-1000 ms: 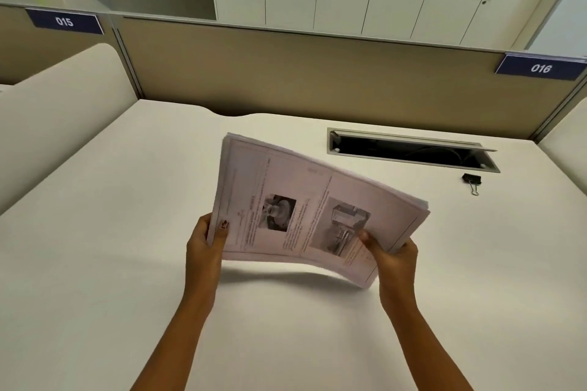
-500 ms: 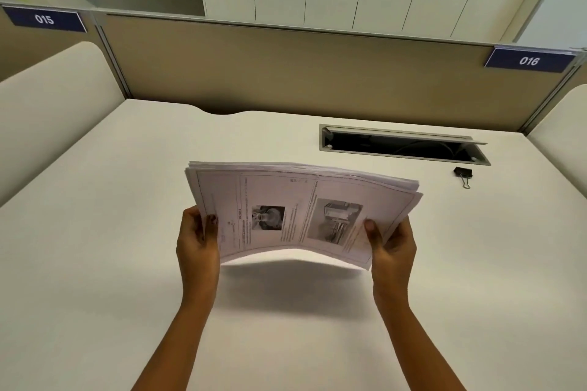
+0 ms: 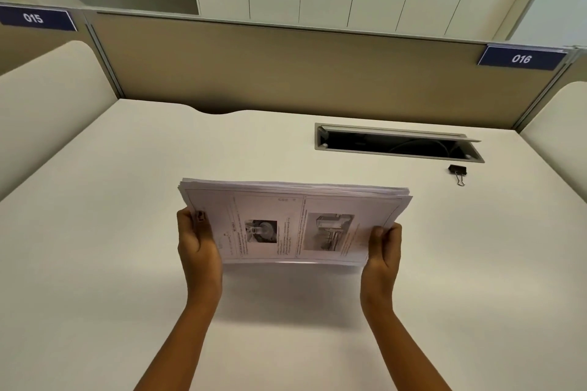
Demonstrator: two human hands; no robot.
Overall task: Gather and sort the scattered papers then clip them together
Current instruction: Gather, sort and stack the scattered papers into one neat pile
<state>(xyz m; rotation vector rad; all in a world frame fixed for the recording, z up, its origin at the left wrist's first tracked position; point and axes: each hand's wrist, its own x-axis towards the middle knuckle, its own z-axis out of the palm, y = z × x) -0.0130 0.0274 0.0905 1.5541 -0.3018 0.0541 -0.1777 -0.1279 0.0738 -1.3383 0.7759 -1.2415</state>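
A stack of printed papers (image 3: 295, 219) with two small photos on the top sheet is held level above the white desk (image 3: 95, 232). My left hand (image 3: 197, 244) grips its left short edge and my right hand (image 3: 382, 247) grips its right short edge. The sheets' far edges look nearly flush, with a slight offset at the right. A black binder clip (image 3: 457, 172) lies on the desk to the far right, apart from both hands.
An open cable tray slot (image 3: 397, 143) is set into the desk behind the papers. A beige partition (image 3: 286, 67) closes the back, with side dividers left and right. White cabinets stand beyond it.
The stack has turned from a tilt, left side high, to level and square to me. Both hands kept their hold on the two ends.
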